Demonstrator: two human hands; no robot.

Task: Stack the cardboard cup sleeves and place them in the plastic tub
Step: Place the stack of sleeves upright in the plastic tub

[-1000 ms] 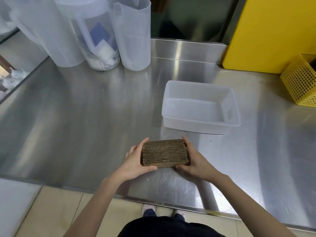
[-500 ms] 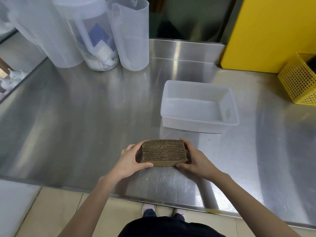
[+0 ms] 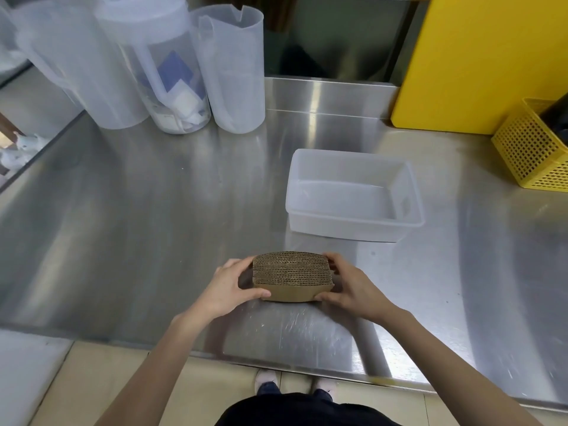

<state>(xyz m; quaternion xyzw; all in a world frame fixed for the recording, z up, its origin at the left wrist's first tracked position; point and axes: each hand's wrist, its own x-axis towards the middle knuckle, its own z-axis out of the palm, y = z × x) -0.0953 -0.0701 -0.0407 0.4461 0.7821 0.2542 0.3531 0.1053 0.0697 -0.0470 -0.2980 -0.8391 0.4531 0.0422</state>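
We see the sleeves (image 3: pixel 292 276) stacked on edge on the counter (image 3: pixel 138 226), near the tub (image 3: pixel 353 232) but outside it. Left hand (image 3: pixel 229 287) and right hand (image 3: pixel 353 290) clamp the stack's ends. Fingers behind the stack are hidden. Whether the stack touches the counter, we cannot tell. Basket (image 3: pixel 531 155) is cut off at right; jug (image 3: pixel 172 72) contents are unclear.

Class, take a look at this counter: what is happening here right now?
A person is pressing a stack of cardboard cup sleeves together on a steel counter, left hand on one end and right hand on the other. The clear plastic tub sits just beyond the stack, to its right, with nothing in it yet, so the sleeves are stacked but not placed.
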